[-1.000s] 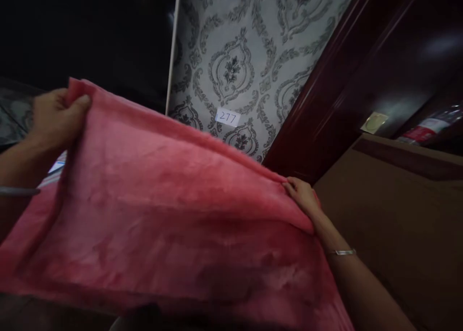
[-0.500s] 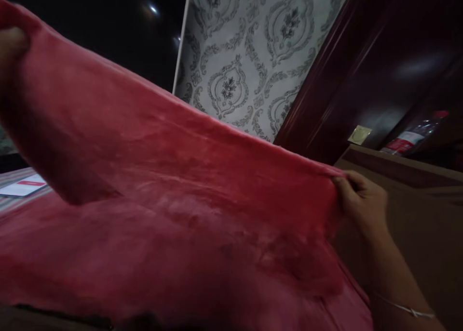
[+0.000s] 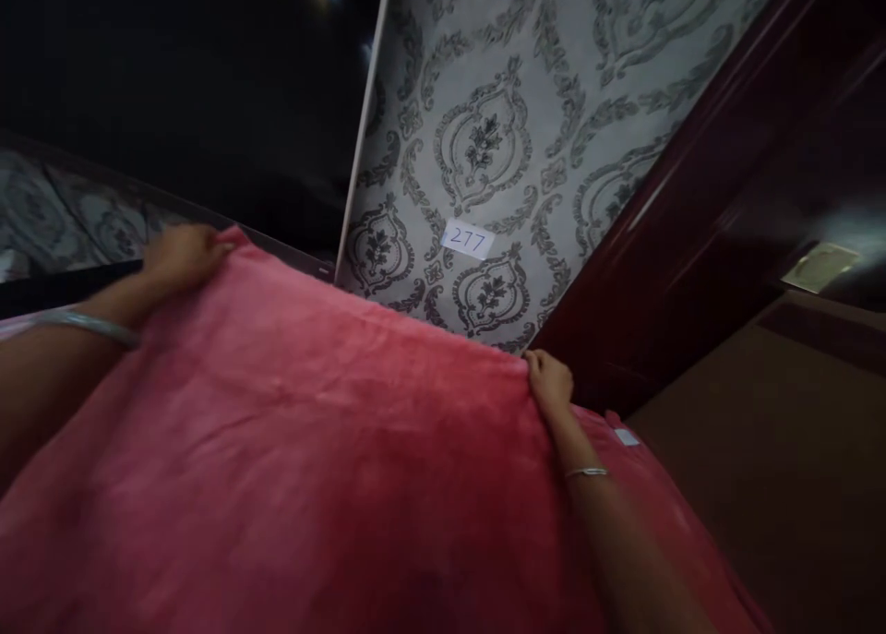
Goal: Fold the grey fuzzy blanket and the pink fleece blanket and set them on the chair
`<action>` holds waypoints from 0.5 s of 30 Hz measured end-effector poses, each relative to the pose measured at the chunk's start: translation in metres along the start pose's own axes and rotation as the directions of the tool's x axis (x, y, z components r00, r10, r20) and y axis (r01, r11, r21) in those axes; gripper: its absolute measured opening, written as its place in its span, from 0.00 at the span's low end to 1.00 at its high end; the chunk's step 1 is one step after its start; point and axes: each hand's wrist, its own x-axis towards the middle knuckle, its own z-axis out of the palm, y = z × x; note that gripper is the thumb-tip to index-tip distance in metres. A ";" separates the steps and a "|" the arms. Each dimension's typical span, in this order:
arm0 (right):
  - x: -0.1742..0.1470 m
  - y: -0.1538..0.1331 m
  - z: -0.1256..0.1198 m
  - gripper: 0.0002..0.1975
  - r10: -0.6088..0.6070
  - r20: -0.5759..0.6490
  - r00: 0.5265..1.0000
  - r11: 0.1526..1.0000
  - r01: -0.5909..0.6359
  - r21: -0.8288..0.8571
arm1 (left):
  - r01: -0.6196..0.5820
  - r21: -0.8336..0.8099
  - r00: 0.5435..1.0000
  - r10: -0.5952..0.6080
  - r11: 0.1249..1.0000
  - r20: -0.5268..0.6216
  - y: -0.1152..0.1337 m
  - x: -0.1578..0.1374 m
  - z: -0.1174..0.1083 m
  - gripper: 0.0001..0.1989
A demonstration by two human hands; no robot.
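Pink plush blanket, soft-napped and faintly mottled, spread wide across the lower view, its far edge stretched nearly straight before patterned grey wallpaper bearing a small label reading 277. Left hand, arm extended, bangle at the wrist, fingers clamped on the far left corner. Right hand, also bangled, fingers clamped on the far right corner.
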 end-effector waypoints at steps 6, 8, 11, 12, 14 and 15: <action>-0.012 -0.015 0.110 0.16 -0.025 0.189 0.982 0.997 0.039 -0.070 | 0.099 0.224 0.967 -0.147 0.969 0.207 -0.047 -0.004 0.106 0.30; -0.015 -0.010 0.130 0.17 -0.016 0.219 0.976 0.995 0.037 -0.090 | 0.097 0.230 0.961 -0.151 0.968 0.232 -0.058 -0.006 0.128 0.30; -0.010 -0.003 0.145 0.17 0.006 0.235 0.972 0.993 0.023 -0.118 | 0.079 0.228 0.964 -0.133 0.970 0.230 -0.064 -0.001 0.146 0.30; -0.005 -0.002 0.147 0.18 0.015 0.228 0.974 0.992 0.014 -0.126 | 0.075 0.226 0.968 -0.125 0.971 0.217 -0.064 0.003 0.149 0.30; 0.006 -0.003 0.148 0.20 0.034 0.198 0.980 0.990 -0.005 -0.141 | 0.073 0.226 0.978 -0.114 0.971 0.175 -0.061 0.013 0.148 0.30; 0.013 -0.004 0.148 0.21 0.043 0.173 0.984 0.989 -0.018 -0.145 | 0.076 0.226 0.983 -0.111 0.971 0.147 -0.058 0.019 0.146 0.31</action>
